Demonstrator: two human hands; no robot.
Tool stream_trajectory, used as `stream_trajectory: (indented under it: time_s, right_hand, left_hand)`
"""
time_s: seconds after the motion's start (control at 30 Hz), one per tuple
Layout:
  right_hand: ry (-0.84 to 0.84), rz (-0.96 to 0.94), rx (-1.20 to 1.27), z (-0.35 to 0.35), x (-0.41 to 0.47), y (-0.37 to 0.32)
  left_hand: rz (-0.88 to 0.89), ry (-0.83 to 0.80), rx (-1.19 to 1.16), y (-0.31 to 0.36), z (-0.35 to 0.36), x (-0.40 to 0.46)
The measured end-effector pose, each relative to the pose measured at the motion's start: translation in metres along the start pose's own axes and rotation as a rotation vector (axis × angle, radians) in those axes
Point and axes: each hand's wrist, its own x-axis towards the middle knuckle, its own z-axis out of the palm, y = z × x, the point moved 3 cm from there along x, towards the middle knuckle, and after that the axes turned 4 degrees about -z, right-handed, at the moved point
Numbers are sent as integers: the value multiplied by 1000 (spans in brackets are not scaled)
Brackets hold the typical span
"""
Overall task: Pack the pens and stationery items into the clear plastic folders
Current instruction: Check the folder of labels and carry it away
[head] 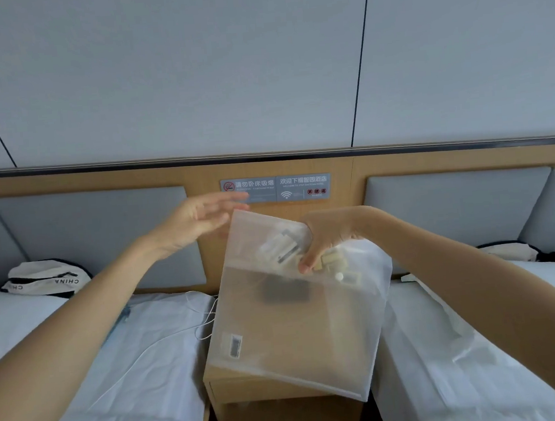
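A clear frosted plastic folder (300, 336) hangs tilted above the wooden nightstand (278, 391). My right hand (329, 239) grips its upper right part, the fingers curled over the folder near several small white and cream stationery items (283, 248) that show blurred through the plastic. A dark rectangular shape (286, 291) shows through the folder's middle; what it is cannot be told. A barcode label (236, 345) sits low on the left side. My left hand (203, 217) is raised with fingers straight beside the folder's top left corner, holding nothing.
Two beds with white sheets flank the nightstand, one at the left (116, 375) and one at the right (484, 360). A white cable (192, 325) trails over the left bed. Bags lie near each headboard (47, 279). A sign (276, 188) is fixed on the wooden panel behind.
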Motion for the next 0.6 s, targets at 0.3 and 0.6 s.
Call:
stream_trajectory:
  time_s: [0.3, 0.6]
  right_hand:
    - [448, 168, 403, -35, -4, 21]
    - [897, 158, 884, -23, 2, 10]
  left_hand:
    - [35, 533, 19, -24, 8, -10]
    - [-12, 678, 86, -12, 89, 6]
